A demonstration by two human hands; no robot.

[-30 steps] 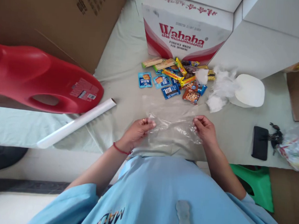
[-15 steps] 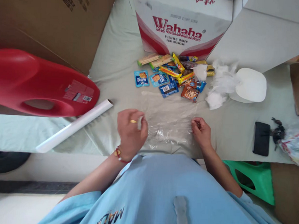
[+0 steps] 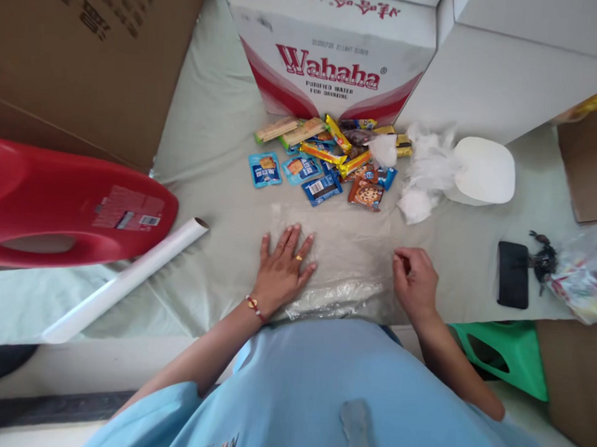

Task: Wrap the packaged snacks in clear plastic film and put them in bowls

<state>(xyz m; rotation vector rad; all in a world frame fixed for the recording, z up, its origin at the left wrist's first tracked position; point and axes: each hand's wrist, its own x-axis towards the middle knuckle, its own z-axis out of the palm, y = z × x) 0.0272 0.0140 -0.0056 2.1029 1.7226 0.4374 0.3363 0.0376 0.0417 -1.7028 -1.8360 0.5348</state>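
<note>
A clear plastic bag (image 3: pixel 349 253) lies flat on the pale cloth in front of me. My left hand (image 3: pixel 283 269) rests palm down on its left part, fingers spread and flat. At the bag's right edge my right hand (image 3: pixel 414 279) has its fingers curled, pinching the plastic. Beyond the bag lies a heap of small snack packets (image 3: pixel 326 158): blue sachets, yellow bars, a brown cookie pack.
A red plastic jug (image 3: pixel 73 218) and a white roll (image 3: pixel 125 278) lie at the left. A Wahaha carton (image 3: pixel 337 59) and a white box (image 3: pixel 517 68) stand behind. White crumpled plastic (image 3: pixel 426 173), a white lid (image 3: pixel 484 170), a black phone (image 3: pixel 513 273) and keys lie at the right.
My left hand let go of the bag's edge, lifted, then came down flat on the plastic. The bag now lies smoothed out. The right hand stayed at the right edge.
</note>
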